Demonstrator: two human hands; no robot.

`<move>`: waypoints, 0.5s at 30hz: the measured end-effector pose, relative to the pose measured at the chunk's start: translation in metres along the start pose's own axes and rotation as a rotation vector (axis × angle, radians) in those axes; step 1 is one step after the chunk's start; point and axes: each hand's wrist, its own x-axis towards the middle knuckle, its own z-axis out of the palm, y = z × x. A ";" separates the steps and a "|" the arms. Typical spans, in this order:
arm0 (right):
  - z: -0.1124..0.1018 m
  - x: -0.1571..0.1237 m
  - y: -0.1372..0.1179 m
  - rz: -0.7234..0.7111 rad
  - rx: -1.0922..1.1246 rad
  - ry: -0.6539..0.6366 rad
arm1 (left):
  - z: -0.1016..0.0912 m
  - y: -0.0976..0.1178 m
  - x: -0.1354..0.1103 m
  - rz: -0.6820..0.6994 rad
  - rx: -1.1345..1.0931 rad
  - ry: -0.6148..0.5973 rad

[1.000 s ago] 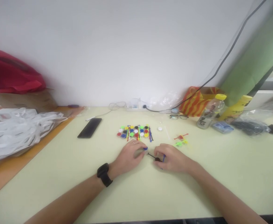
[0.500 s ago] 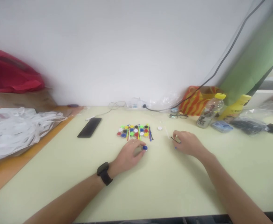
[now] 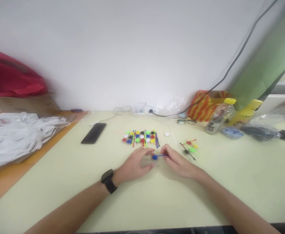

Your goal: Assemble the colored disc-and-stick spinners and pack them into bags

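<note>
Between my two hands a small round blue disc point(image 3: 154, 157) lies on the table. My left hand point(image 3: 136, 165), with a black watch on the wrist, curves beside the disc with thumb and fingers spread apart. From the right, my right hand point(image 3: 178, 162) pinches a slim blue plastic arrow point(image 3: 160, 155) whose far end reaches the disc. Whether the two are joined cannot be made out. Right of that hand lie several arrow spinners, among them a black spinner point(image 3: 186, 152) and a red spinner point(image 3: 189, 143).
Behind my hands, coloured discs point(image 3: 137, 140) and arrows point(image 3: 145, 138) lie in rows. A white disc point(image 3: 167, 134) sits apart. A phone point(image 3: 93, 133) is at left, glasses point(image 3: 186, 121) at the back, a bottle point(image 3: 219, 117) at right. White straps point(image 3: 18, 136) pile up far left.
My right hand has moved left from the spinners to the blue disc, bringing the blue arrow. My left thumb and fingers have spread from around the disc.
</note>
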 end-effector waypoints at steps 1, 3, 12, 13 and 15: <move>0.002 0.001 0.002 -0.004 0.012 0.015 | 0.000 0.001 0.000 0.009 -0.002 -0.009; 0.003 0.003 0.006 -0.015 0.043 0.054 | 0.000 0.002 0.000 0.017 -0.001 0.000; 0.014 0.011 0.007 -0.062 0.094 0.086 | 0.000 0.003 0.004 -0.001 0.006 0.050; 0.016 0.011 0.008 -0.057 0.108 0.079 | 0.000 0.003 0.005 -0.010 0.006 0.044; 0.018 0.012 0.009 -0.035 0.140 0.089 | 0.000 0.002 0.004 -0.024 -0.007 0.050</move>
